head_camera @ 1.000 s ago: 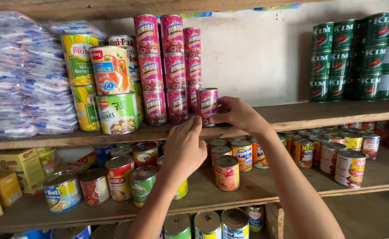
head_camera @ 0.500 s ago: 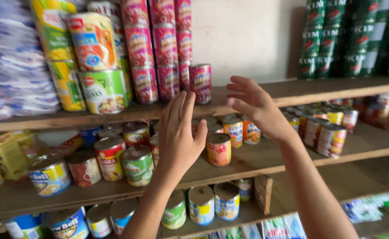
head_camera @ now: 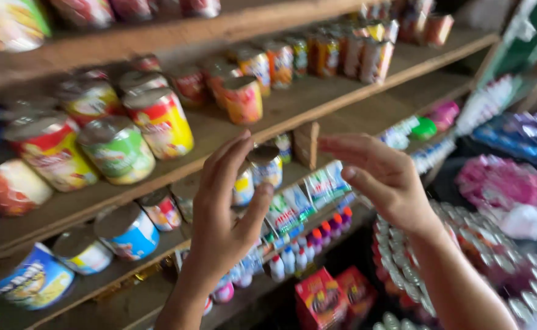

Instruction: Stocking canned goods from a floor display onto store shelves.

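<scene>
- Left hand (head_camera: 222,211), centre of the frame: raised, palm away from the camera, fingers spread and loosely curled. It grips nothing.
- Right hand (head_camera: 381,177), right of centre: likewise released, fingers extended toward the left, thumb lowered. Nothing is held.
- Nearest goods: a small can with a blue and yellow label (head_camera: 265,165) stands on the lower wooden shelf (head_camera: 158,253), showing between the two hands and just behind the left fingertips. No contact can be confirmed; the frame is blurred.
- Middle shelf (head_camera: 293,107), upper half of the frame: stocked with upright cans, among them a red and yellow can (head_camera: 161,119), a green-labelled can (head_camera: 118,150) and an orange can (head_camera: 242,99) standing a little forward of the row.
- Lower right: wrapped packs and small bottles (head_camera: 305,247), details too blurred to classify.
- Assessment: no item is in hand, so no placing or picking is in progress. Judged from this, the cans on the shelves stand settled, and any further handling has not yet begun.
</scene>
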